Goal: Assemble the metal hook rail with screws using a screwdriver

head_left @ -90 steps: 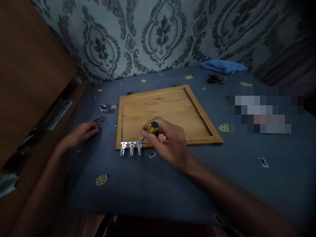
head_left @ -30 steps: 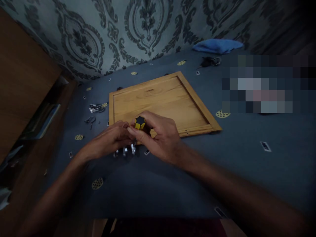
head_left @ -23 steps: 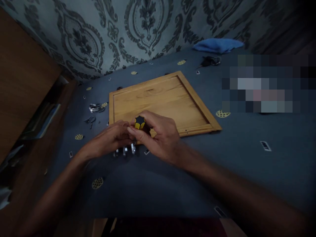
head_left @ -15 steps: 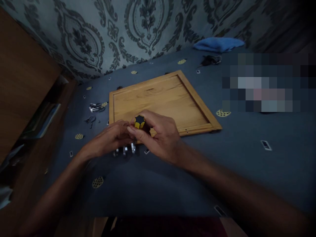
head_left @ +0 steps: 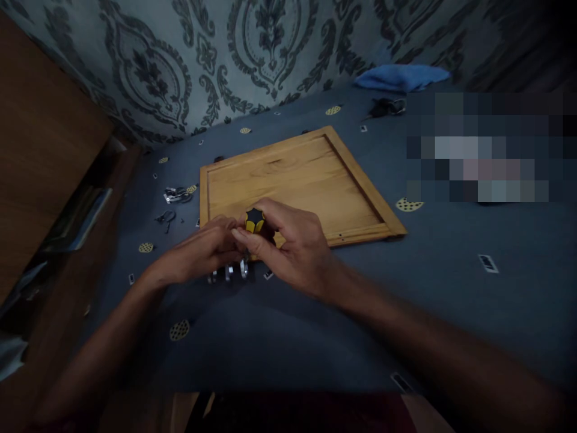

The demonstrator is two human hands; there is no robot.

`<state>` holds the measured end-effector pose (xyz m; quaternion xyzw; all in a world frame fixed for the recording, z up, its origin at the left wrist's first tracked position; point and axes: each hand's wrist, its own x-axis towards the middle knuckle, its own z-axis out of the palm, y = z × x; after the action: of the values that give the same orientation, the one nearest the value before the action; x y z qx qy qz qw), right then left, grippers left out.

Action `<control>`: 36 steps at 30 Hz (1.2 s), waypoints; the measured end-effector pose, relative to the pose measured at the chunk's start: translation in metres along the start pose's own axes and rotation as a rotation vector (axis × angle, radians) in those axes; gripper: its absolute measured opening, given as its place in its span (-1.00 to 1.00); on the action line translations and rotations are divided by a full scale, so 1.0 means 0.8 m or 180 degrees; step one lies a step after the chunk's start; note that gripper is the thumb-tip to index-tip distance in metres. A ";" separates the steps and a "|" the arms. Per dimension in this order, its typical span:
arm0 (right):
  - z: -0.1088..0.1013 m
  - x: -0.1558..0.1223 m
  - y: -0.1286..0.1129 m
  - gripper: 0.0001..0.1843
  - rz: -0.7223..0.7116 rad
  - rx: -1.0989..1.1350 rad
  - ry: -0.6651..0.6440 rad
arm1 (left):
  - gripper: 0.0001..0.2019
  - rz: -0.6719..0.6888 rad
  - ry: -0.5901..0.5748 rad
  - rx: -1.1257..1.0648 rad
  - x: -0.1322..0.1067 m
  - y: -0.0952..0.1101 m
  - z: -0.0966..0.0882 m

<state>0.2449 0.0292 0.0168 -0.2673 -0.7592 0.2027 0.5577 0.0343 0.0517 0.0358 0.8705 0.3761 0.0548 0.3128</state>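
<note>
My right hand is wrapped round a screwdriver, with the end of its yellow and black handle facing up at me. Its shaft and tip are hidden under my fingers. Beside it my left hand is closed at the near left edge of a framed wooden panel, its fingertips meeting the screwdriver. Several shiny curved metal pieces, like hooks, stick out below my left hand over the near edge. What my left fingers grip is hidden. Small dark holes show in the panel's near frame.
The panel lies on a dark blue patterned cloth. Small metal parts and a dark ring-like piece lie to the left. A blue cloth and a black object are at the back right. A wooden cabinet stands at left.
The view has shifted very slightly. Both hands, the screwdriver and the panel keep the same places relative to one another.
</note>
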 end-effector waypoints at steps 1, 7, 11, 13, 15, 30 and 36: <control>0.000 0.000 0.000 -0.70 0.0008 -0.0007 -0.0005 | -0.75 -0.0004 0.0002 0.0011 0.002 0.001 -0.002; 0.000 0.000 -0.001 -0.68 0.0051 0.0004 0.0005 | -0.74 -0.0034 -0.0111 -0.0049 0.011 0.012 -0.010; -0.001 0.001 -0.001 -0.67 0.0045 -0.0023 -0.0008 | -0.78 0.0107 -0.0181 -0.0324 0.015 0.016 -0.011; 0.000 0.001 -0.001 -0.69 0.0011 -0.0005 0.0002 | -0.81 0.0054 -0.0162 -0.0371 0.016 0.017 -0.012; 0.000 0.001 -0.001 -0.70 -0.0019 0.0030 0.0023 | -0.81 -0.0034 -0.0151 -0.0389 0.016 0.018 -0.013; 0.000 0.000 -0.001 -0.67 -0.0029 0.0065 0.0047 | -0.72 -0.0097 -0.0127 -0.0353 0.013 0.013 -0.015; 0.000 0.001 -0.002 -0.75 0.0093 0.0063 -0.0030 | -0.71 -0.0297 0.0731 0.0387 -0.017 0.018 -0.012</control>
<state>0.2444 0.0286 0.0183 -0.2718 -0.7558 0.2196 0.5537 0.0304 0.0401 0.0534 0.8574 0.4521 0.1166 0.2165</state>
